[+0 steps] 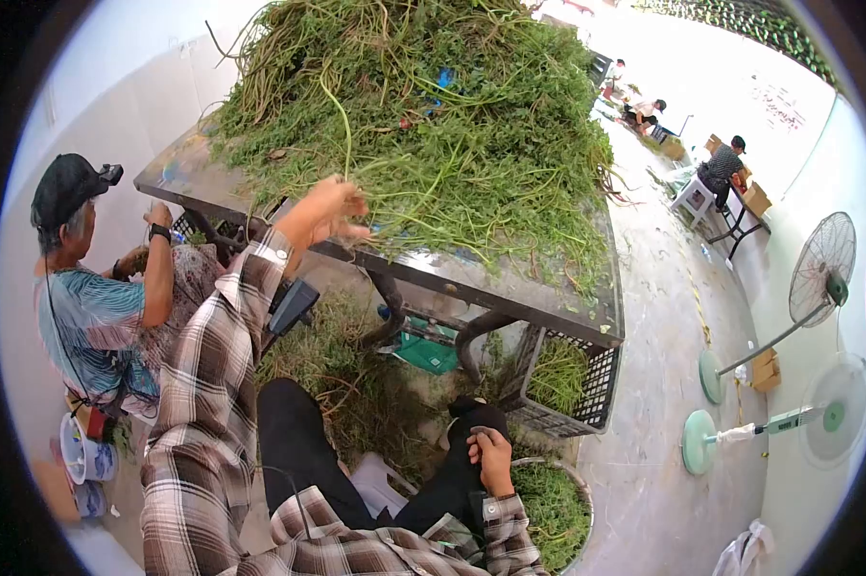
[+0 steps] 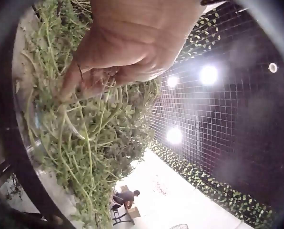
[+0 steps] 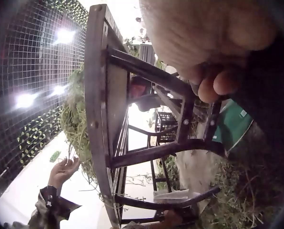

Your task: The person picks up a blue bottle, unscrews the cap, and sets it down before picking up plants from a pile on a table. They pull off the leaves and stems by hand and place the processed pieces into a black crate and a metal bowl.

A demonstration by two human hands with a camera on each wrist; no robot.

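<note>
Step in hand, as judged: stems are being pulled from the pile of greens (image 1: 423,106) heaped on the table (image 1: 548,298). Left hand (image 1: 332,211) is raised to the near edge of the pile; in the left wrist view its fingers (image 2: 85,83) are curled into the stems, pinching a few. Right hand (image 1: 495,461) is rested on the knee, fingers loosely bent, nothing held. Hands are well apart. Black crate (image 1: 586,384) with greens is seen under the table's right end, metal basin (image 1: 557,499) with greens just beside the right knee. Next move is judged to need a firm pinch on the stems and a pull clear of the tangle.
</note>
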